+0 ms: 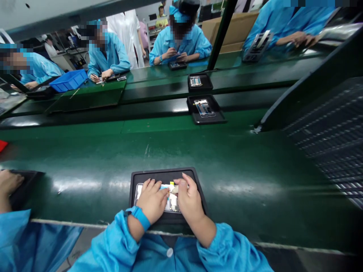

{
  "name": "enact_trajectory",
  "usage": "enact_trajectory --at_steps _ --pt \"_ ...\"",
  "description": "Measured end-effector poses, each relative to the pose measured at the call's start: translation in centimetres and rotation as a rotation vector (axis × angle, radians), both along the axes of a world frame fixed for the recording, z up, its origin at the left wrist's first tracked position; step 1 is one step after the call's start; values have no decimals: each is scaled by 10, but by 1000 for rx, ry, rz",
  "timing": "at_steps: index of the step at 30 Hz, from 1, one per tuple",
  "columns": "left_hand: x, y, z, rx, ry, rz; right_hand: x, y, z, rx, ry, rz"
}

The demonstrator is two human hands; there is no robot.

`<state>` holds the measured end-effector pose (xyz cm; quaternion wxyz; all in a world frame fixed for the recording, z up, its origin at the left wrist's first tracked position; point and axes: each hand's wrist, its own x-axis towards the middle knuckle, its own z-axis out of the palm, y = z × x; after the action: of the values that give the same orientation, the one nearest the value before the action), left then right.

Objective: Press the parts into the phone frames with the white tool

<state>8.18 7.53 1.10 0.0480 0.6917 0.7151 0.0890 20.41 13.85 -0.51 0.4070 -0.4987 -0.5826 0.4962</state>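
Observation:
In front of me, a black tray holds an opened phone with its inner parts showing. My left hand lies on the left part of the phone, palm down, fingers stretched out over it. A blue band circles that wrist. My right hand is at the phone's right end, its fingers closed in a pinch. A small pale, pointed piece shows at those fingertips; whether it is a tool or a finger cover is unclear. Just above it sits a yellow tab on the phone's edge.
Beyond the green bench, two more black trays carry phone parts. At the left edge a co-worker's hand rests by another dark tray. Several people in blue work opposite, near a blue bin. A dark mesh panel stands right.

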Motion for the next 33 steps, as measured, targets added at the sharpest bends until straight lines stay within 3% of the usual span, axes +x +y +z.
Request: enact_trajectory --at_steps 10,19,25,30,33 --pt "1 0 1 -20 6 -3 2 -2 1 222 -58 65" --pt "1 0 0 -12 -18 -10 3 -2 4 224 -164 74" --pt "2 0 1 -17 -28 -16 5 -2 10 481 -250 145" --pt "1 0 -1 -54 -34 -18 -5 2 17 717 -417 373" --pt "0 0 -3 -47 -46 -14 -11 4 17 792 -428 410"
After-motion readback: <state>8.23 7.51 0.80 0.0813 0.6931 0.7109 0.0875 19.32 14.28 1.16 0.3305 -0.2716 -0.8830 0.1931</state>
